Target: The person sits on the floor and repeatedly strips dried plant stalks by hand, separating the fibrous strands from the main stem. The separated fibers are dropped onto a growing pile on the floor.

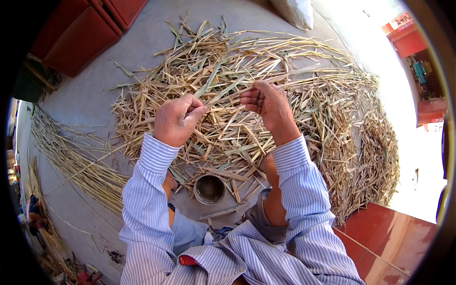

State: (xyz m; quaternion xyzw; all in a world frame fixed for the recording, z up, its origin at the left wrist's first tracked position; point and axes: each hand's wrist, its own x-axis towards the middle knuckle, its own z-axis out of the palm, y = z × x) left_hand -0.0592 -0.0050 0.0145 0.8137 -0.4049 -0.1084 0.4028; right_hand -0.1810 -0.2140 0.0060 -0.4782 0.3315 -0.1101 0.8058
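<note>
My left hand is closed in a pinch, with its thumb pressed against the curled forefinger. From it a thin dry stalk runs up to the right. My right hand grips the same stalk between thumb and forefinger, its other fingers loosely curled. Both hands are above a wide heap of dry leaf sheaths and husks. Long pale stalks lie across the heap's far right side. Between my legs stands a round bowl with murky liquid inside.
A bundle of long thin stalks lies on the grey floor at my left. A flat stick is near the bowl. Red padded furniture stands far left, a pale sack at the back, and a red panel near right.
</note>
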